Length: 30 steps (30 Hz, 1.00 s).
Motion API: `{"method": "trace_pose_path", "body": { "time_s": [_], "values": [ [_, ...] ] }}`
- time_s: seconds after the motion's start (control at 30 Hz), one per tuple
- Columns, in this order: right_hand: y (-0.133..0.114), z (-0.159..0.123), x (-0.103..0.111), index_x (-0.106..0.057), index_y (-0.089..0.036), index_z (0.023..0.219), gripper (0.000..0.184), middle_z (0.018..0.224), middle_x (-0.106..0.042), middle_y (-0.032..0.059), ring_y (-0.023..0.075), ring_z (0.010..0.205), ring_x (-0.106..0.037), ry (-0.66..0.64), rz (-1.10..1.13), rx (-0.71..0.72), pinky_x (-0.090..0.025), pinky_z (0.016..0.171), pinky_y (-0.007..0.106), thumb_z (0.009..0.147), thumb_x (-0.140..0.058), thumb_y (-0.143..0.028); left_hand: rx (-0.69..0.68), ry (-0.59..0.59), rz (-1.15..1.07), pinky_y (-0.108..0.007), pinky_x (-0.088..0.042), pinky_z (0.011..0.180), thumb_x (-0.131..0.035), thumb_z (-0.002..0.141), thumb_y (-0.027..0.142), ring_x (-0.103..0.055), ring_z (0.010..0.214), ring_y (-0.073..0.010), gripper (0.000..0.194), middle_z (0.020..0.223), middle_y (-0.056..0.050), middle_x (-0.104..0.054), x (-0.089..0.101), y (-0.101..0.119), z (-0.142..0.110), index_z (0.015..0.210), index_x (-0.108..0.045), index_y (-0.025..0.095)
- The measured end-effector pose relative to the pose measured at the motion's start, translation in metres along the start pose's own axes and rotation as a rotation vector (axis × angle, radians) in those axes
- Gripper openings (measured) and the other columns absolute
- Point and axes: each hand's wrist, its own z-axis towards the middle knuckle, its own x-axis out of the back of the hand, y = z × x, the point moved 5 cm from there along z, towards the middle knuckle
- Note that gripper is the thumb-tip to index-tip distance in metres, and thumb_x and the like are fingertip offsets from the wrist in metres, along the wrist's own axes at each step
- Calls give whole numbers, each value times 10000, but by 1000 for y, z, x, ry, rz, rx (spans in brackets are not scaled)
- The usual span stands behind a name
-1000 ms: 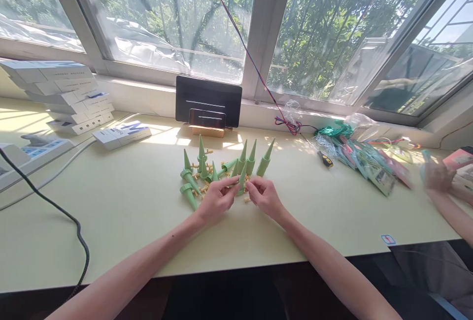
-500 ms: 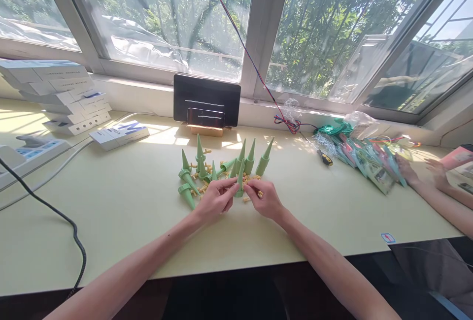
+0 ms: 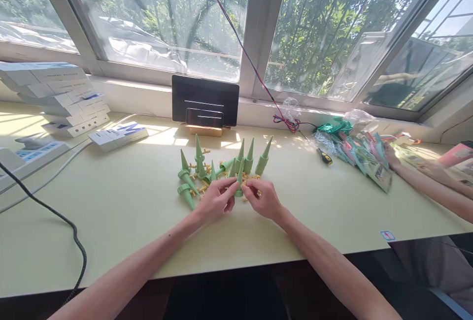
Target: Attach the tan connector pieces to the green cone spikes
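My left hand [image 3: 218,198] pinches a green plastic watering spike [image 3: 240,175], which stands upright with its point up. Close against the spike's lower side, my right hand [image 3: 264,199] has its thumb and forefinger pressed together; whatever sits between those fingertips is hidden. Around them are several more green spikes, some upright like the standing spike [image 3: 263,156], others lying like the tipped spike [image 3: 186,195]. Small yellow T-shaped pieces [image 3: 204,151] are scattered among the spikes, partly covered by my hands.
A phone [image 3: 204,118] and a tablet [image 3: 205,94] stand at the back. White boxes [image 3: 118,135] and a power strip [image 3: 40,155] are at left. A yellow-black cutter [image 3: 325,156] lies right, near bagged items [image 3: 371,160] and another person's hands [image 3: 392,157].
My right fingertips have come slightly closer to the held spike. At the right, the other person's hands have shifted left along with the bags.
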Motion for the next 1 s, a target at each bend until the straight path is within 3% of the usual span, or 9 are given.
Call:
{"method": "trace_pose_path", "body": {
  "time_s": [0.2,0.47,1.0],
  "values": [
    [-3,0,-2,-414,-225,645,329,528,-381,-57,105,478,-333,8,1,6,-318,491,252,884,-586,-369,-20,-64,-31,-223,-437,512,-469,987,462,-514,456,-94,380,549,26,-558,-3,1,1,1019,-649,129],
    [0,-2,-7,-390,-224,652,327,528,-371,-65,97,477,-323,-9,-39,-3,-298,487,241,866,-609,-341,-7,-144,-88,-218,-453,494,-427,1000,475,-537,475,-100,402,568,20,-542,-8,-5,1,791,-547,154],
    [-2,-3,-11,-338,-222,633,341,506,-358,-77,82,466,-312,-28,-7,-8,-286,460,221,824,-611,-298,21,-187,-71,-221,-440,483,-411,1006,455,-529,431,-96,403,538,21,-555,-13,-7,-2,734,-483,166]
  ]
}}
